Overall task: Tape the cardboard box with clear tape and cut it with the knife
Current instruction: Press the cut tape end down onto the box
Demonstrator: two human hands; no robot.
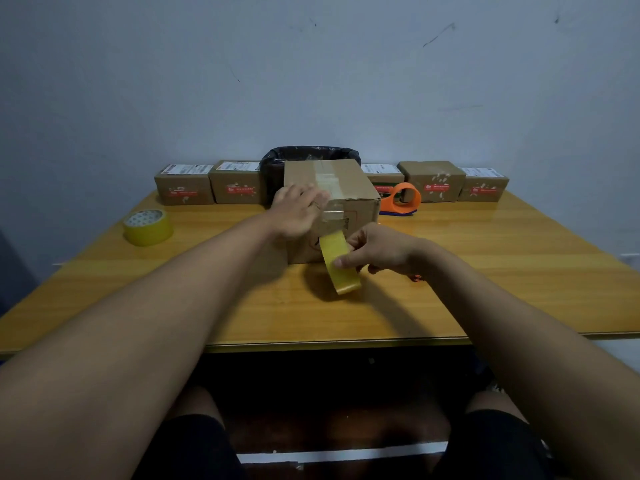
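Note:
A brown cardboard box stands in the middle of the wooden table, with a strip of clear tape running over its top and down its near face. My left hand lies flat on the box's top front edge, pressing on the tape. My right hand grips a yellowish roll of clear tape just below the box's near face, and the tape runs from the roll up onto the box. A small orange object peeks out under my right wrist; I cannot tell what it is.
A second tape roll lies at the table's left. An orange tape dispenser sits right of the box. Several small labelled cardboard boxes line the back edge against the wall, with a black-lined bin behind the main box.

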